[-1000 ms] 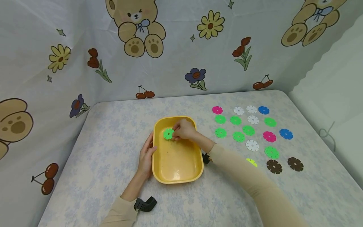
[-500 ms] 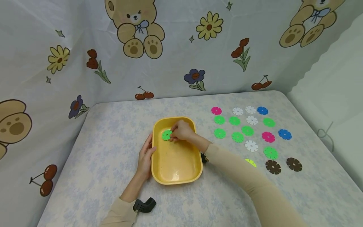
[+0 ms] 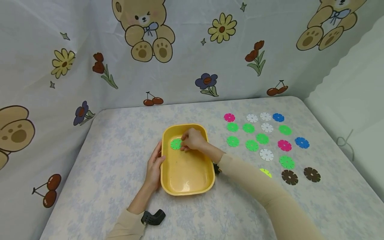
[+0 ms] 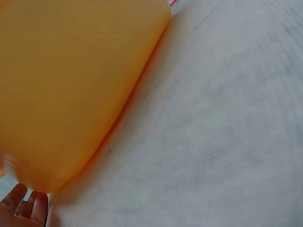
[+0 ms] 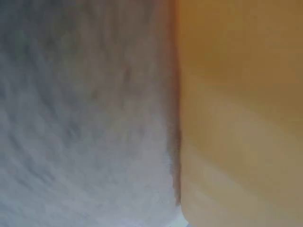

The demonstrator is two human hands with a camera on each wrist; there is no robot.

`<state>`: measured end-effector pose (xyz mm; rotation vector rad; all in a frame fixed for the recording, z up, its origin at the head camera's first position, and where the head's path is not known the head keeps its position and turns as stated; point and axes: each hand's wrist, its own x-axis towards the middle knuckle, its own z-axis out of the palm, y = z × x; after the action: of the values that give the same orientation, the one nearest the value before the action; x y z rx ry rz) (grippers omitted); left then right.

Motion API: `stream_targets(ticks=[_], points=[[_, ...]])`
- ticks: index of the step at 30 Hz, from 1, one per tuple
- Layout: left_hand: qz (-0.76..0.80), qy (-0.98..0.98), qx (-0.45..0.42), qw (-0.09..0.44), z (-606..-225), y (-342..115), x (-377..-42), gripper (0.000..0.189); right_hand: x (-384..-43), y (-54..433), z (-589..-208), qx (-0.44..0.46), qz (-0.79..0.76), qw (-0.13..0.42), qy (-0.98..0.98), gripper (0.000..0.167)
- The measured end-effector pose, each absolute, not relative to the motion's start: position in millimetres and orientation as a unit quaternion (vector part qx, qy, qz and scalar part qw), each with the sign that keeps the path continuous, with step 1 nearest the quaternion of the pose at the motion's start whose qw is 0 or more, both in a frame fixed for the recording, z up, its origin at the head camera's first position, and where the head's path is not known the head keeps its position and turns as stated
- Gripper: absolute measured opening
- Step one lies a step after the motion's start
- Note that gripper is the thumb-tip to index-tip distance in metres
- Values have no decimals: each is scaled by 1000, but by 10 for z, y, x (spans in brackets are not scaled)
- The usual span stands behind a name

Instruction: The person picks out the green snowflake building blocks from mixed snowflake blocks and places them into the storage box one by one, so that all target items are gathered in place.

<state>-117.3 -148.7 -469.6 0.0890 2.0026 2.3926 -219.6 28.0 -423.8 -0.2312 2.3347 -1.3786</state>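
Observation:
A yellow plastic tray [image 3: 187, 180] stands on the table. My left hand [image 3: 154, 169] holds its left side, thumb over the rim and fingers along the outer wall. In the left wrist view the fingers [image 4: 40, 205] show at the tray's lower corner. One green notched disc [image 3: 175, 144] lies flat on the tray floor near its far left. Bent over that disc's right edge is my right hand [image 3: 194, 139], its fingertips beside the disc and seemingly not pinching it. The right wrist view shows only the tray's outer wall [image 5: 241, 118] and the tabletop.
Right of the tray, several notched discs lie spread out: green [image 3: 233, 141], white [image 3: 266, 154], pink [image 3: 284, 145], blue [image 3: 302, 142] and brown [image 3: 289, 177]. A yellow disc [image 3: 265, 172] is partly hidden by the right sleeve. A bear-print curtain [image 3: 180, 80] hangs behind the table.
The green disc, earlier between the right hand's fingertips, has come down flat on the tray floor, and the fingers have loosened from it. The left hand stays on the tray.

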Motion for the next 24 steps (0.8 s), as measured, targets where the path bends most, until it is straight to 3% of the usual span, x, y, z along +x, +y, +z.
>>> stream_targets(ticks=[7,13,18,24], points=[[764,644,25,10,-4708,-1487,-1168,58,-2090,432,-3987,-123,-503,211,829,31],[766,642,21,5,-4685,-1480,-1175,59,-2083,880,-3660,-130,-508,193,829,31],[769,639,27,1,-4695,-1481,-1177,59,-2130,1393,-3563,-96,-470,154,864,29],[775,631,27,0,-4691,-1468,-1166,59,-2143,1902,-3611,-25,-422,152,893,37]])
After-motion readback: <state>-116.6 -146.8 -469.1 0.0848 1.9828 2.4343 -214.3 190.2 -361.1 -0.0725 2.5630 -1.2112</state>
